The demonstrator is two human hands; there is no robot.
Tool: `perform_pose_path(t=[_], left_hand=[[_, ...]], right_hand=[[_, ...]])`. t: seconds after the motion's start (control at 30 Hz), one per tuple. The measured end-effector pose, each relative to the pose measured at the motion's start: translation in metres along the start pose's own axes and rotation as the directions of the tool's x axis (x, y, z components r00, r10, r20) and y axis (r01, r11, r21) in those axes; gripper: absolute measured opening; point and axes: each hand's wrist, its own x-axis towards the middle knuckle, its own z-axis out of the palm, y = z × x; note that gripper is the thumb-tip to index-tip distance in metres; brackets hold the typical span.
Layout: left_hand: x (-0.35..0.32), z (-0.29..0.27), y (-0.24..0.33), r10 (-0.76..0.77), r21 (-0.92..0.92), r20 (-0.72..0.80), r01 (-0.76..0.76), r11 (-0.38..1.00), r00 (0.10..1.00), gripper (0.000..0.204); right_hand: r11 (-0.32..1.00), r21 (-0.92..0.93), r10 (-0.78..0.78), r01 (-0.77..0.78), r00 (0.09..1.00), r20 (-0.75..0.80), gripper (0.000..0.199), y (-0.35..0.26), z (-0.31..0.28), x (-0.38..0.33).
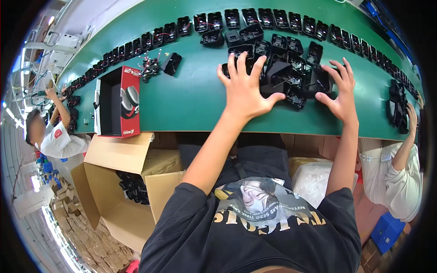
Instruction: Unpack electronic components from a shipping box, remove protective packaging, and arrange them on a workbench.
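Note:
A heap of black plastic housings (278, 73) lies on the green table in front of me. My left hand (246, 91) is at the heap's left side, palm down and open. Its fingers are spread over the housings there, and the thumb points toward the heap's near edge. At the other side, my right hand (341, 96) is open with its fingers apart. Its thumb and fingertips are beside a larger black housing (318, 81); whether they touch it I cannot tell. Neither hand grips anything that I can see.
A long curved row of black housings (232, 19) lines the table's (195, 104) far side. To the left stand a red-and-black box (131, 107), a bundle of small wired parts (149, 67) and a single housing (171, 64). An open carton (114, 200) holds black parts below. People work at both sides.

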Motion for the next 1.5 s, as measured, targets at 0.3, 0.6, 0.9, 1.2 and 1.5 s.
perform_pose_path(t=[0.3, 0.6, 0.9, 1.2, 1.5], left_hand=[[0.009, 0.031, 0.062, -0.113, 0.03, -0.122, 0.118, 0.993, 0.986, 0.084], [0.044, -0.005, -0.064, -0.041, 0.018, -0.222, 0.046, 0.999, 0.974, 0.065], [0.034, 0.004, -0.019, 0.138, 0.048, -0.023, -0.136, 0.989, 0.99, 0.058], [0.001, -0.041, -0.142, -0.272, 0.25, -0.24, 0.33, 0.91, 0.932, 0.062], [0.047, -0.022, -0.069, 0.183, -0.165, 0.028, -0.176, 0.97, 0.983, 0.067]], right_hand=[[0.994, 0.077, 0.087, -0.072, 0.971, -0.225, 0.053, 0.074, -0.01, -0.022], [0.994, -0.066, -0.092, 0.085, 0.988, -0.126, 0.044, -0.006, -0.023, -0.006], [0.975, 0.057, -0.22, 0.213, 0.959, 0.179, 0.048, -0.007, 0.022, 0.096], [0.991, 0.111, -0.121, 0.075, 0.862, 0.492, 0.056, -0.008, -0.002, 0.108], [0.984, 0.1, -0.168, 0.149, 0.962, 0.216, 0.063, -0.008, -0.04, 0.054]])
